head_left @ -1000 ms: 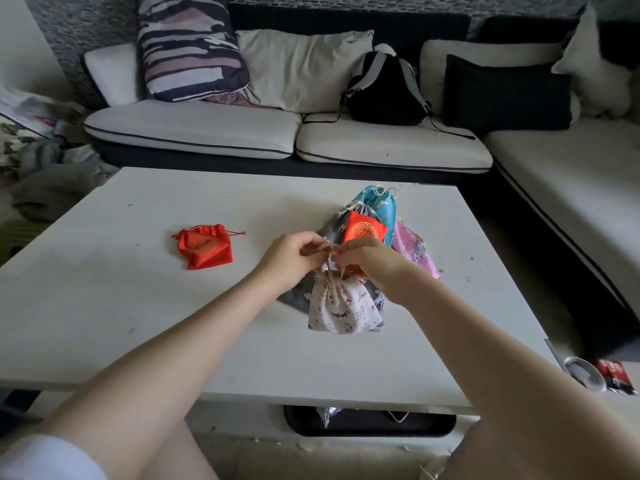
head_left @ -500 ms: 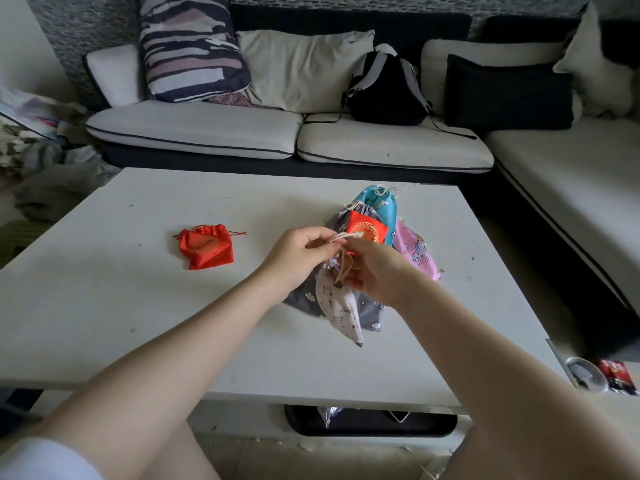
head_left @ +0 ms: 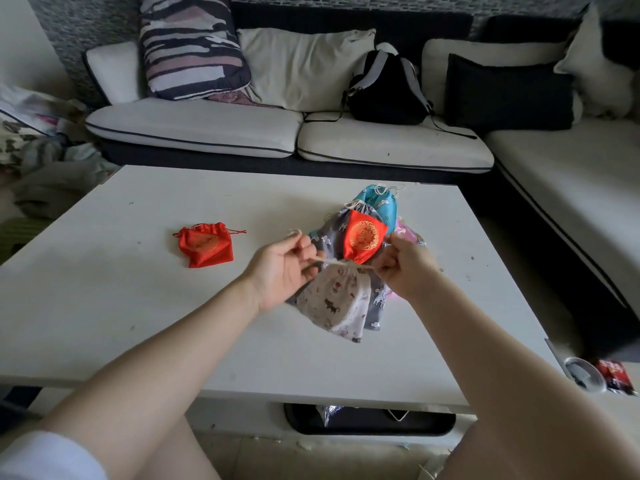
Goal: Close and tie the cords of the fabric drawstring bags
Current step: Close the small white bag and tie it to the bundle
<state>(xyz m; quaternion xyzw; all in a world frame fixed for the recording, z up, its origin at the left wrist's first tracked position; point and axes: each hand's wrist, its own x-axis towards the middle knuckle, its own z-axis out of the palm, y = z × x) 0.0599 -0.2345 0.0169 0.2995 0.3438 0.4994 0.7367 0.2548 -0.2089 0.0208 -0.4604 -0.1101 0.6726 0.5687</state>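
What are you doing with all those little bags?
A person is pulling a white printed bag shut. The left hand and the right hand each pinch a cord end and draw them apart, so the bag's mouth is gathered and it hangs between them above the white table. Behind it lies a pile of more bags. One red bag sits alone to the left, already cinched.

Both forearms are bare down to the left hand [head_left: 282, 271] and right hand [head_left: 403, 268]. A white sleeve [head_left: 45, 457] covers the left upper arm.
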